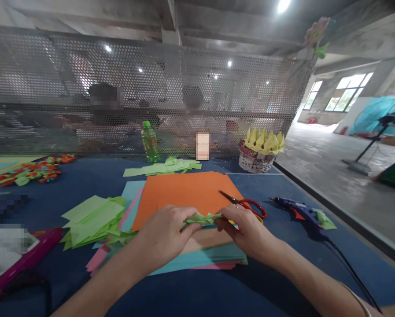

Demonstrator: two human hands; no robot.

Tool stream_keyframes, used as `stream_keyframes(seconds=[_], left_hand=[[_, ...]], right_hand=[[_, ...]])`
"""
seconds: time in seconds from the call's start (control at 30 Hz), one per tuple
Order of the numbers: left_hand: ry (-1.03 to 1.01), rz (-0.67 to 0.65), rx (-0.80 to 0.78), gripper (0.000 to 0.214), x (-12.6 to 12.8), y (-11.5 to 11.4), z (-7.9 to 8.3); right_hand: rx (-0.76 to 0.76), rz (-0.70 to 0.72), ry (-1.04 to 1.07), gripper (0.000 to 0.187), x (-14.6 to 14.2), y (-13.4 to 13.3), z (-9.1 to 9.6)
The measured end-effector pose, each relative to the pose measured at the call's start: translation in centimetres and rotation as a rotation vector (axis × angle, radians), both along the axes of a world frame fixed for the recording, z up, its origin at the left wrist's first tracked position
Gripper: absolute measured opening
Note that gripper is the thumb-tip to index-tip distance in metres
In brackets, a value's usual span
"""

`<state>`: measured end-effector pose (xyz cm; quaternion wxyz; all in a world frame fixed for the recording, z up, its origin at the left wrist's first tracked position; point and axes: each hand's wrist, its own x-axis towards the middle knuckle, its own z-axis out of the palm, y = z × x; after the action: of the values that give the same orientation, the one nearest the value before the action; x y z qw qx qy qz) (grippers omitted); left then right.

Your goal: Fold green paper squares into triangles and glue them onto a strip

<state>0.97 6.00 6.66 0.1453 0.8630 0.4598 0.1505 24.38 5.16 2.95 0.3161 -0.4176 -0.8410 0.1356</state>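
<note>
Bare forearms (109,275) foremost, left fingers (185,214) and right fingers (229,214) tight on narrow, crumpled light-green paper (204,219)

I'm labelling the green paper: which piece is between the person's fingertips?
The folded green piece, pinched between left hand and right hand above the paper stack; the other green pieces, like the flat sheets farther left, lie unheld.
</note>
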Motion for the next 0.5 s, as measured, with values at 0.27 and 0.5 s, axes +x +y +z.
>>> stream_keyframes(seconds=[0.27, 0.5], left_hand=[[-0.036, -0.018, -0.003, 0.025, -0.10, -0.04, 0.14], [-0.050, -0.024, 0.003, 0.024, -0.23, 0.08, 0.01]], right_hand=[[0.008, 0.001, -0.003, 0.021, -0.10, 0.11, 0.01], [0.001, 0.006, 0.014, 0.020, -0.11, 0.05, 0.03]])
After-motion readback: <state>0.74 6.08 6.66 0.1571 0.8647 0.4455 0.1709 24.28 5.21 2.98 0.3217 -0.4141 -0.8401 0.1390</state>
